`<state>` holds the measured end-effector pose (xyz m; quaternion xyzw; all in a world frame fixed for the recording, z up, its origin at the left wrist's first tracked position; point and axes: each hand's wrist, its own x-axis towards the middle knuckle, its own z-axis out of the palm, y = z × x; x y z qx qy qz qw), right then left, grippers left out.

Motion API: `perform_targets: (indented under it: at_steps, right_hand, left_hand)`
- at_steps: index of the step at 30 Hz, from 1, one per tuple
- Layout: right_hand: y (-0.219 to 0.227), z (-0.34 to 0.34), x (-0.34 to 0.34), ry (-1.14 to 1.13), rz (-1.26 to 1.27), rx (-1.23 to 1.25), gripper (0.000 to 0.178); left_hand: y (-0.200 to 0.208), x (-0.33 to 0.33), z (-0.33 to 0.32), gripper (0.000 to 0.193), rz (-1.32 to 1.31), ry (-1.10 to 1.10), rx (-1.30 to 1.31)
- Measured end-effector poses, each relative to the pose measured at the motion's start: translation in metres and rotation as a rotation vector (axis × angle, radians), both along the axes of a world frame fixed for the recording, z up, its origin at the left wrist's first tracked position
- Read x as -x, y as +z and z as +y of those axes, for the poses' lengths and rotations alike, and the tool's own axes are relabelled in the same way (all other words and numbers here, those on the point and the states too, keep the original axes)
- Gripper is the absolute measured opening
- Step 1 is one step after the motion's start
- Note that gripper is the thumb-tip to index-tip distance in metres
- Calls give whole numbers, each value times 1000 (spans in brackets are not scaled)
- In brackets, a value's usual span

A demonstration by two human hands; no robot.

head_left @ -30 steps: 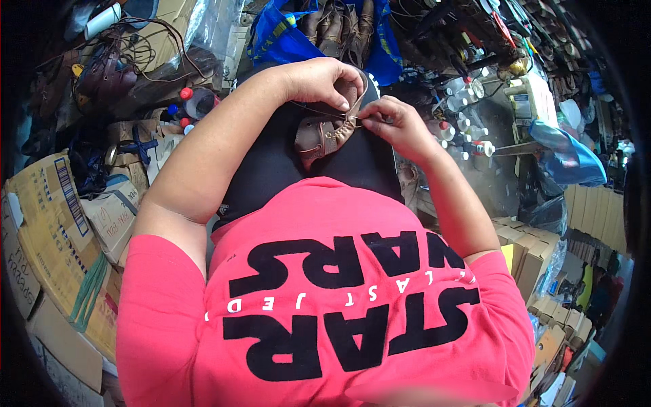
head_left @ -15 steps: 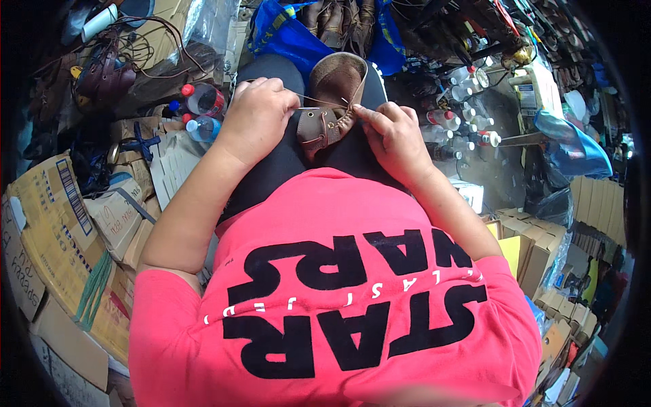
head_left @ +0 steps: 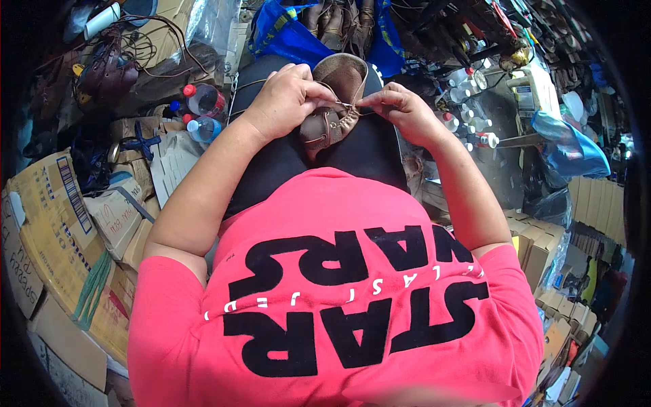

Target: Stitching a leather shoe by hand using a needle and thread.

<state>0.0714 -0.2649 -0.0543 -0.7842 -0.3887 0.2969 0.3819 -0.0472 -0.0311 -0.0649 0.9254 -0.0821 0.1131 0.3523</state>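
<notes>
From the left, our left hand [head_left: 285, 102] grips the near edge of the brown leather shoe [head_left: 336, 98] lying on our lap, toe away from us and heel toward our body. A fine thread [head_left: 347, 105] — barely visible — crosses the opening to our right hand [head_left: 400, 108], whose fingertips pinch it closed. Both hands touch the shoe; the left holds more of it.

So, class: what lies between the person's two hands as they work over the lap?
In the head view, the brown shoe lies between the left hand and the right hand.
</notes>
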Motion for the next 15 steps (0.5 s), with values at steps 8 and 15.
perform_targets:
  at_steps: [8, 15]
  right_hand:
    - [7, 4, -3, 25, -43, 19, 36]
    - [10, 2, -5, 44, -23, 32, 41]
  left_hand:
    - [-1, -2, 3, 22, 13, -4, 20]
    - [-2, -2, 2, 21, 19, -15, 4]
